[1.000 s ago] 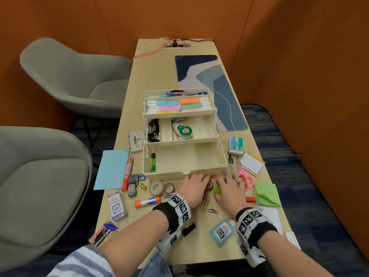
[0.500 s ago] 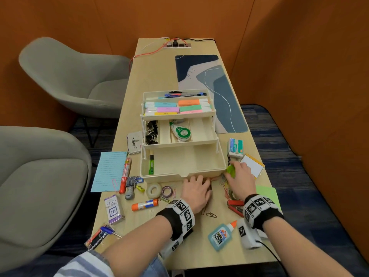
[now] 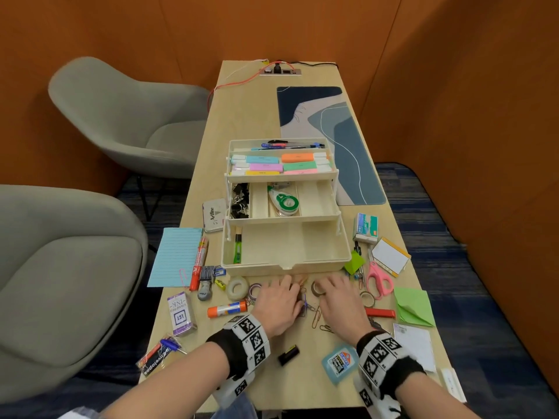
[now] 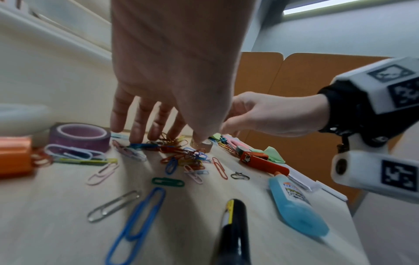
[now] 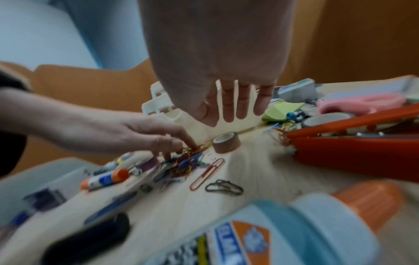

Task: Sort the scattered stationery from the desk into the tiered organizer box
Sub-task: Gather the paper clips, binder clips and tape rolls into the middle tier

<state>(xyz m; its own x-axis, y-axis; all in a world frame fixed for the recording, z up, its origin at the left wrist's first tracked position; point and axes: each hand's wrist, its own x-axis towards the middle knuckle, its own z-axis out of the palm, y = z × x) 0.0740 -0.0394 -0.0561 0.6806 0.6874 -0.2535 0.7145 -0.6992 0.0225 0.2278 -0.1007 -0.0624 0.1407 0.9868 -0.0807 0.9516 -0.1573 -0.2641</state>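
The cream tiered organizer box (image 3: 272, 266) stands open mid-desk, with highlighters on the top tier, correction tape in the middle one and a green cutter in the bottom one. In front of it lies a heap of coloured paper clips (image 3: 304, 300) (image 4: 181, 154). My left hand (image 3: 279, 297) rests on the heap with straight fingers (image 4: 136, 132). My right hand (image 3: 335, 293) hovers open and holds nothing, its spread fingers (image 5: 229, 111) just above a brown tape roll (image 3: 317, 288) (image 5: 226, 142). A folded green note (image 3: 354, 263) lies at the box's right front corner.
Purple tape (image 3: 255, 289), white tape (image 3: 238, 288) and a glue stick (image 3: 227, 309) lie left of my hands. A red stapler (image 3: 379, 313), pink scissors (image 3: 378, 279) and green paper (image 3: 414, 306) lie to the right. A blue glue bottle (image 3: 338, 362) sits near the front edge.
My right hand carried the green note to the box's right front corner, let it go, and came back to the brown tape roll. My left hand stayed on the paper clips.
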